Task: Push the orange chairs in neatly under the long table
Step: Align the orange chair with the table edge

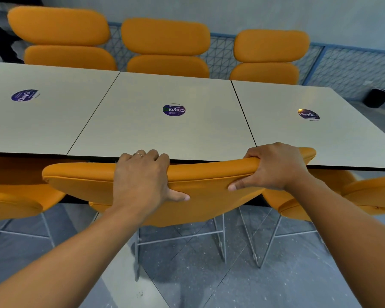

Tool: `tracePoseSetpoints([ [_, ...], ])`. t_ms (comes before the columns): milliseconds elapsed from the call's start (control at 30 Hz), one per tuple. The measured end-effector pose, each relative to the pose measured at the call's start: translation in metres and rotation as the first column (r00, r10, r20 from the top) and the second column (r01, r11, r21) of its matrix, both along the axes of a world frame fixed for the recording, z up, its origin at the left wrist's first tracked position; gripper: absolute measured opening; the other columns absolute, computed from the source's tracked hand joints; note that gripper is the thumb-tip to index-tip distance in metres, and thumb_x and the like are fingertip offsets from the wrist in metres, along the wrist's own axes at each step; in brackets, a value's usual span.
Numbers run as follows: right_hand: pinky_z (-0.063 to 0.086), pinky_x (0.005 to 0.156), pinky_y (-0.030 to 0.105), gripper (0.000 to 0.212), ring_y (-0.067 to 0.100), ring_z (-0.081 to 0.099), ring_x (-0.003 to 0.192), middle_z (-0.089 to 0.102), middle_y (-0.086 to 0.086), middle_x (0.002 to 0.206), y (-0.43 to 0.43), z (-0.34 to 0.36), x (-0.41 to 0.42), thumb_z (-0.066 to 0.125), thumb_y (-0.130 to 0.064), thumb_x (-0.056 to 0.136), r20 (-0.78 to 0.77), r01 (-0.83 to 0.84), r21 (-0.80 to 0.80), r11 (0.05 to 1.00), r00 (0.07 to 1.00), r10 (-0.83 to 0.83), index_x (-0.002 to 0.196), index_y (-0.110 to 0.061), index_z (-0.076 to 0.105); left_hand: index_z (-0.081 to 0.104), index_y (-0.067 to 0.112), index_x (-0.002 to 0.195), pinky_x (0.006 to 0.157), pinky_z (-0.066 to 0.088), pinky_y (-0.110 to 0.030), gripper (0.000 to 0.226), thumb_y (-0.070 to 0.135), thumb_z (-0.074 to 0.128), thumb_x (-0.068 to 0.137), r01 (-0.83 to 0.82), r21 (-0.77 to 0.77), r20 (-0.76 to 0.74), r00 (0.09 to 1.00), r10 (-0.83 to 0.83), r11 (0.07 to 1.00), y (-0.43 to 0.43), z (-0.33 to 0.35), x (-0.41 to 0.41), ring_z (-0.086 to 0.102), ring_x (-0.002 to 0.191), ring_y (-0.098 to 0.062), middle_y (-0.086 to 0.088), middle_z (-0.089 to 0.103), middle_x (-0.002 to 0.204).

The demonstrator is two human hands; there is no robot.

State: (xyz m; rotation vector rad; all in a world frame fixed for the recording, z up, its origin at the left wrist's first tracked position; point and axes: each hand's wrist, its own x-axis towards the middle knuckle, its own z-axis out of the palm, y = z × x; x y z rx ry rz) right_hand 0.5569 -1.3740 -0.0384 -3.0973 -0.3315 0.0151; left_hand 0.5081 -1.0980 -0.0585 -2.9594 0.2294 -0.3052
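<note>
The long pale table [131, 121] is made of three panels, each with a round purple sticker. An orange chair [209, 185] stands at the near middle, its backrest top against the table's front edge. My left hand [142, 174] grips the backrest's top left of centre, fingers over the rim and thumb on the back. My right hand [273, 167] grips the same backrest near its right end. Another orange chair [16, 196] sits at the near left and one more [369, 194] at the near right.
Three orange chairs [167, 47] line the far side of the table, backed by a blue mesh railing [342, 63]. A black bin [377, 97] stands on the floor at far right. Thin metal chair legs [220, 236] rest on the grey tiled floor.
</note>
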Motion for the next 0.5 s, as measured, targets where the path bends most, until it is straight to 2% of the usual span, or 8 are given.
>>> tracePoseSetpoints([
  [200,0.048,0.069,0.028,0.089,0.008,0.061,0.08,0.064,-0.017,0.073,-0.008,-0.002,0.018,0.047,-0.107,0.032,-0.008,-0.016,0.021,1.0,1.0,0.016,0.087,-0.04,0.066,0.063,0.024,0.095,0.071,0.036,-0.035,0.092,0.097,0.033,0.049,-0.013,-0.019,0.005,1.0,0.013,1.0,-0.007,-0.002,0.013,0.057,0.08,-0.02,0.004,0.061,0.082],
  [500,0.047,0.068,0.028,0.091,0.008,0.06,0.078,0.063,-0.017,0.073,-0.013,-0.004,0.031,0.043,-0.108,0.033,0.002,-0.043,0.003,0.999,0.999,0.043,0.088,-0.039,0.065,0.064,0.023,0.09,0.068,0.036,-0.036,0.089,0.097,0.036,0.049,-0.027,-0.023,0.007,1.0,0.027,0.999,-0.011,-0.006,0.022,0.058,0.076,-0.022,0.002,0.061,0.078],
])
